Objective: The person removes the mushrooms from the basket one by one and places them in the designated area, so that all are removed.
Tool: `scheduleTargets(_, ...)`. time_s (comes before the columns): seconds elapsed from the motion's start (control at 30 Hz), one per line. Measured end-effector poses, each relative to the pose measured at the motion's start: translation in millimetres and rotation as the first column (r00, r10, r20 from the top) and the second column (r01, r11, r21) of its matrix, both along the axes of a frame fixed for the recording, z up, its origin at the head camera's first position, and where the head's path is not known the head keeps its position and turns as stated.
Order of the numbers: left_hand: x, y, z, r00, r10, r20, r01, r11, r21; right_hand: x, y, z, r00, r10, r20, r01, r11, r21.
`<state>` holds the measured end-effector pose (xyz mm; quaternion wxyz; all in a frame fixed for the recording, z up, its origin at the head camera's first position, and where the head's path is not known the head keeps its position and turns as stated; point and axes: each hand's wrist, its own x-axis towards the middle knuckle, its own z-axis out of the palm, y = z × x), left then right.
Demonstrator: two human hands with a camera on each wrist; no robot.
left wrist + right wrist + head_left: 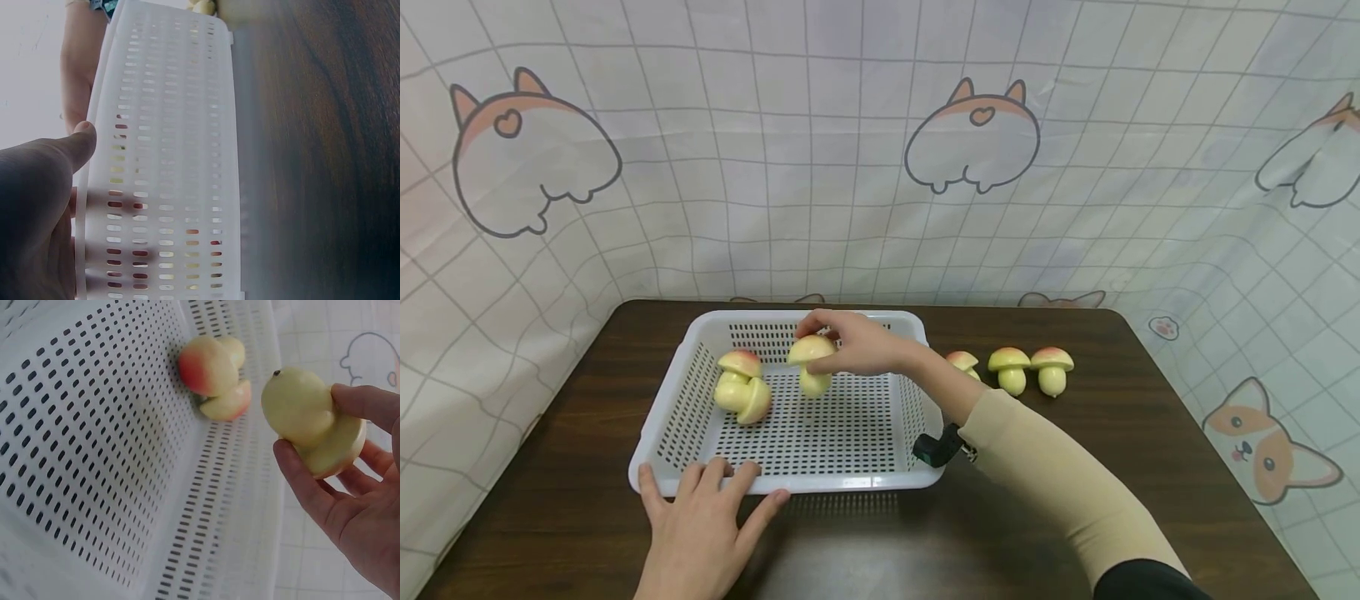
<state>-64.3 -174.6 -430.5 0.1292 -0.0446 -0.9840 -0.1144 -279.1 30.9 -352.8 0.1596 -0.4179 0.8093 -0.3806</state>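
Note:
In the head view my right hand [865, 343] grips a toy mushroom [815, 385] by its cap, over the white perforated basket [880, 482]. The right wrist view shows this mushroom [297, 406] with its pale stem outward, thumb and fingers around the cap. Two more mushrooms [742, 388] with yellow and reddish caps lie together at the basket's left side. My left hand [700, 521] rests on the near left rim, fingers spread. In the left wrist view the left thumb [81, 144] lies along the rim of the basket [162, 156].
To the right of the basket, three mushrooms stand on the dark wooden table [1150, 467]: one partly behind the right arm [970, 367], a middle one [1011, 371] and a right one [1052, 371]. A gridded curtain [850, 233] with dog drawings hangs behind the table.

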Motion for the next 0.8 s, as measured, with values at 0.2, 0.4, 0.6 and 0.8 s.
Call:
scheduleTargets(0.2, -0.1, -0.6, 0.0, 1.000, -0.005, -0.014, 0.005, 1.000, 0.005, 5.2, 17, 4.4, 0.999, -0.033, -0.022, 0.032, 0.998, -0.055)
scheduleTargets(0.4, 0.5, -0.2, -0.4, 1.000, -0.001, -0.008, 0.001, 1.000, 0.010, 11.3, 33, 9.6, 0.996, -0.087, -0.008, 0.086, 0.993, -0.086)
scheduleTargets(0.6, 1.2, 0.4, -0.2, 1.000, -0.002, -0.018, 0.002, 1.000, 0.008, 15.3, 52, 14.4, 0.993, -0.119, -0.004, 0.118, 0.989, -0.090)
scheduleTargets(0.8, 1.8, 0.5, -1.0, 0.999, -0.010, -0.053, 0.011, 1.000, 0.011, 16.4, 74, 14.1, 0.989, -0.148, 0.005, 0.148, 0.984, -0.099)
